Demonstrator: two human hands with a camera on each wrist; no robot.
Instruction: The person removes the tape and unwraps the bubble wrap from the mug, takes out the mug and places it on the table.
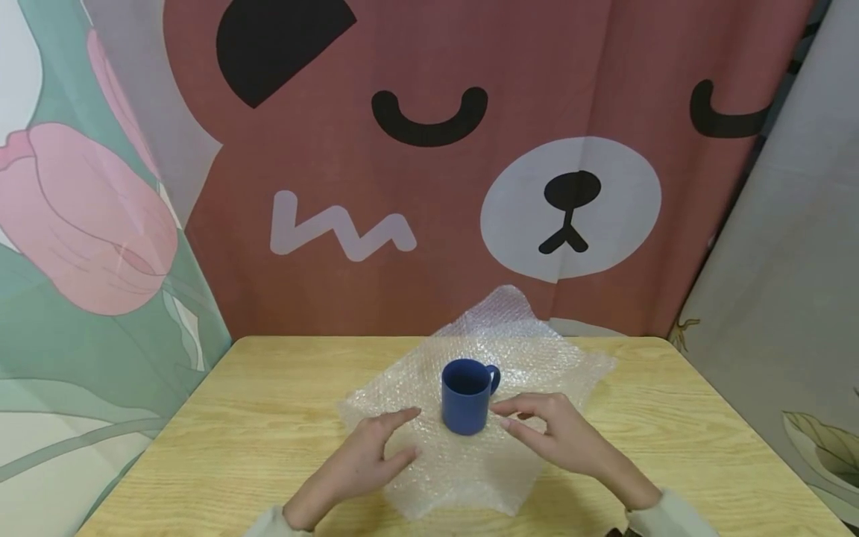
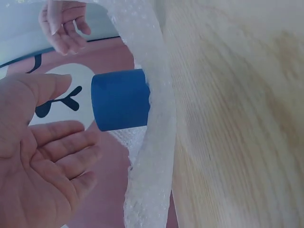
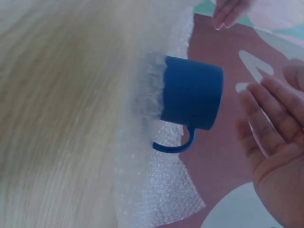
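A blue mug (image 1: 466,409) stands upright on a sheet of bubble wrap (image 1: 463,477), its handle (image 1: 495,379) pointing to the right and back. In the head view my left hand (image 1: 376,455) is to the left of the mug, apart from it, thumb and fingers spread. On the other side, my right hand (image 1: 560,432) hovers near the mug's lower right, fingers extended and holding nothing. Both wrist views show the palms facing the mug (image 2: 121,99), with the left fingers (image 2: 71,152) and right fingers (image 3: 266,114) relaxed.
The bubble wrap lies turned cornerwise on a light wooden table (image 1: 268,403), its far corner rising against the curtain at the back. That curtain (image 1: 429,186) carries a bear's face. Patterned cloths (image 1: 87,224) hang at both sides.
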